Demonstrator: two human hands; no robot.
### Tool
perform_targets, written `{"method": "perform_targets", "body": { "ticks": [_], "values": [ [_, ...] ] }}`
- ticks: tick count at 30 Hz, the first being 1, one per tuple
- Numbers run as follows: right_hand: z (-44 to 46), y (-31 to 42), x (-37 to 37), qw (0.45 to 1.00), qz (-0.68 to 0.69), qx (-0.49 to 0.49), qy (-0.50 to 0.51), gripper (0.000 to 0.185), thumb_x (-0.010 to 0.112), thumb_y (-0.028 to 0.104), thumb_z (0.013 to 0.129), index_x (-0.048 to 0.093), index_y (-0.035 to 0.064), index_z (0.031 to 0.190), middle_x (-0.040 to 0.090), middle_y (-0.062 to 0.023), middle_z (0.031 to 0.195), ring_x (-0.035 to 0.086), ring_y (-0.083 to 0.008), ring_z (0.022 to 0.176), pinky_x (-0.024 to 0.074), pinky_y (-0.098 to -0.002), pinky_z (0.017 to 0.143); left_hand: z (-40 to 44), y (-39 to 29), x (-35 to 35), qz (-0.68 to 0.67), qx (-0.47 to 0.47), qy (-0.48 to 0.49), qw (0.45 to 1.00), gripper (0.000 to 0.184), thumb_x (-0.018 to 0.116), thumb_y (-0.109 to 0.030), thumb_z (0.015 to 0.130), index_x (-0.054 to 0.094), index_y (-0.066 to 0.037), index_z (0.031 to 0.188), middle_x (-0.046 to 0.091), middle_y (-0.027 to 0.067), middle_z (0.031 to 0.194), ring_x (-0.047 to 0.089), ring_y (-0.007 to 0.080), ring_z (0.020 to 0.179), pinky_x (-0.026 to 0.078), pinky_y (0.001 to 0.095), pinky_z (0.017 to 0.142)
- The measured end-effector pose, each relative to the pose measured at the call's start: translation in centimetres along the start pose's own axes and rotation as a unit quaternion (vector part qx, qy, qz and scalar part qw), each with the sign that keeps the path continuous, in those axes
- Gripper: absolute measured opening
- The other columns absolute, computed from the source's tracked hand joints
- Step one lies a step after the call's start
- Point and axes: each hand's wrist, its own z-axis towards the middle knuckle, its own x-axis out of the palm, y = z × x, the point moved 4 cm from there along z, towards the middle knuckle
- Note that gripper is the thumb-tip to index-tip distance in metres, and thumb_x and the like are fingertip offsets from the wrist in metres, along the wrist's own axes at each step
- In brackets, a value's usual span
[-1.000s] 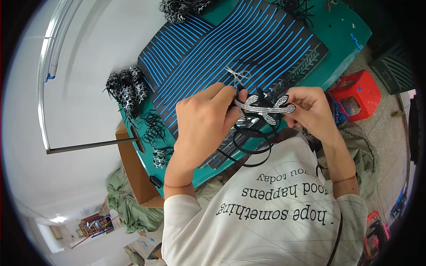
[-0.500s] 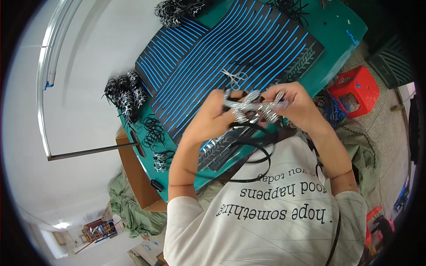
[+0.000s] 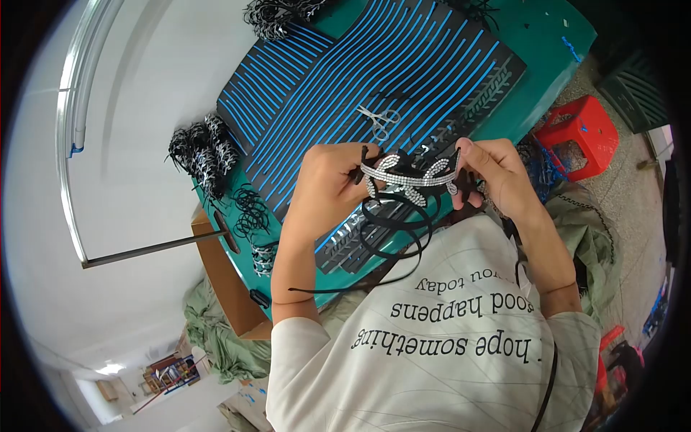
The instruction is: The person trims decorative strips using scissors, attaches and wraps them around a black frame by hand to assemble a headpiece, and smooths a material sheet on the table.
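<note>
Green desk [image 3: 553, 90] spreads beneath black sheets with blue stripes [image 3: 338, 101]; a red stool [image 3: 594, 137] stands beyond its edge towards two o'clock. Between the two hands, in front of the shirt [image 3: 439, 378], is the jewelled band [image 3: 412, 178], its leaf shapes fanning out on either side; the left hand [image 3: 324, 187] has its grip closed on the nine o'clock end; the right hand [image 3: 507, 176] pinches the three o'clock end between thumb and fingers.

Black cord [image 3: 327, 291] hangs in loops at six o'clock, its tail running towards eight o'clock past the left forearm; it could snag on that arm or knot upon itself if the band were turned quickly. Uneven pulling by the two grips might twist the band or strain the stones near its ends; a slack pinch on the right could let that end spring away. Scissors [image 3: 377, 119] lie at eleven o'clock from the band, near the left fingers; a careless reach could brush their points.
</note>
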Motion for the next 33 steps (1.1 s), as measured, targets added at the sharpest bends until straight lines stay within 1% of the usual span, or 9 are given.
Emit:
{"method": "perform_targets", "body": {
  "ticks": [5, 8, 12, 16, 19, 23, 25, 28, 33],
  "values": [
    [0.1, -0.1, -0.2, 1.000, 0.008, -0.009, -0.018, 0.039, 0.044, 0.029, 0.091, 0.054, -0.0015, 0.069, 0.056, -0.0089, 0.057, 0.056, -0.0147, 0.046, 0.0327, -0.0196, 0.035, 0.3, 0.8, 0.6, -0.026, 0.030, -0.049, 0.998, 0.012, 0.067, -0.006, 0.070, 0.060, 0.004, 0.072, 0.050, 0.0087, 0.053, 0.043, 0.0111, 0.047, 0.035, 0.0250, 0.045],
    [0.1, -0.1, -0.2, 1.000, -0.001, -0.015, -0.024, 0.039, 0.044, 0.030, 0.091, 0.055, -0.0020, 0.071, 0.056, -0.0091, 0.057, 0.055, -0.0136, 0.046, 0.0326, -0.0192, 0.035, 0.5, 0.6, 0.7, -0.007, 0.013, -0.070, 0.997, 0.012, 0.063, -0.004, 0.061, 0.053, 0.003, 0.063, 0.044, 0.0142, 0.053, 0.041, 0.0272, 0.042, 0.032, 0.0310, 0.041],
    [0.1, -0.2, -0.4, 1.000, -0.021, -0.010, -0.020, 0.035, 0.045, 0.026, 0.091, 0.056, -0.0030, 0.076, 0.057, -0.0090, 0.058, 0.054, -0.0118, 0.046, 0.0332, -0.0185, 0.037, 0.6, -0.5, 0.5, 0.092, 0.030, -0.071, 0.993, 0.010, 0.063, -0.004, 0.062, 0.054, 0.001, 0.064, 0.047, 0.0124, 0.054, 0.044, 0.0268, 0.043, 0.033, 0.0320, 0.041],
    [0.1, -0.2, -0.4, 0.999, -0.028, -0.037, 0.004, 0.029, 0.047, 0.022, 0.089, 0.057, -0.0034, 0.078, 0.058, -0.0091, 0.060, 0.053, -0.0107, 0.046, 0.0339, -0.0176, 0.038, 0.5, -1.4, 0.5, 0.104, 0.032, -0.090, 0.990, 0.011, 0.064, -0.007, 0.063, 0.054, -0.002, 0.066, 0.049, 0.0099, 0.056, 0.047, 0.0258, 0.045, 0.034, 0.0330, 0.042],
    [0.3, -0.1, -0.1, 1.000, 0.002, 0.001, 0.008, 0.014, 0.052, 0.007, 0.082, 0.057, -0.0038, 0.077, 0.058, -0.0093, 0.060, 0.055, -0.0117, 0.048, 0.0376, -0.0187, 0.041, 0.3, -1.5, 0.7, 0.131, 0.041, -0.111, 0.984, 0.012, 0.065, -0.009, 0.064, 0.055, -0.003, 0.067, 0.052, 0.0082, 0.057, 0.049, 0.0255, 0.047, 0.035, 0.0329, 0.043],
    [1.4, -2.1, 0.4, 0.999, 0.013, -0.030, -0.014, 0.006, 0.060, 0.001, 0.077, 0.056, -0.0009, 0.072, 0.059, -0.0057, 0.062, 0.054, -0.0072, 0.050, 0.0415, -0.0198, 0.044, 0.1, -2.3, 1.1, 0.182, 0.042, -0.096, 0.978, 0.015, 0.067, -0.008, 0.065, 0.058, 0.000, 0.075, 0.051, 0.0098, 0.058, 0.045, 0.0207, 0.046, 0.034, 0.0285, 0.043],
    [1.4, -1.4, 0.6, 1.000, 0.018, -0.013, -0.012, 0.003, 0.059, -0.003, 0.075, 0.056, -0.0020, 0.073, 0.059, -0.0065, 0.062, 0.055, -0.0095, 0.050, 0.0424, -0.0212, 0.045, 0.3, -2.6, 0.7, 0.202, 0.039, -0.083, 0.975, 0.017, 0.067, -0.006, 0.066, 0.059, 0.002, 0.079, 0.050, 0.0110, 0.058, 0.043, 0.0184, 0.044, 0.033, 0.0264, 0.043],
    [1.2, -0.8, 0.5, 0.999, 0.028, 0.021, -0.013, 0.009, 0.057, -0.012, 0.071, 0.057, -0.0042, 0.075, 0.058, -0.0082, 0.061, 0.057, -0.0142, 0.051, 0.0442, -0.0238, 0.046, 0.9, -1.3, -0.2, -0.015, -0.033, 0.066, 0.997, 0.018, 0.068, -0.012, 0.068, 0.059, -0.001, 0.079, 0.048, 0.0054, 0.058, 0.041, 0.0099, 0.047, 0.032, 0.0261, 0.044],
    [2.0, -1.4, 0.3, 0.999, 0.011, 0.002, 0.035, 0.007, 0.061, -0.008, 0.072, 0.057, -0.0033, 0.076, 0.058, -0.0059, 0.063, 0.057, -0.0125, 0.054, 0.0447, -0.0230, 0.048, 1.3, 1.0, 3.0, -0.185, -0.011, 0.162, 0.969, 0.018, 0.065, -0.019, 0.074, 0.056, -0.003, 0.069, 0.048, 0.0042, 0.054, 0.041, 0.0143, 0.044, 0.033, 0.0280, 0.043]
  ]
}}
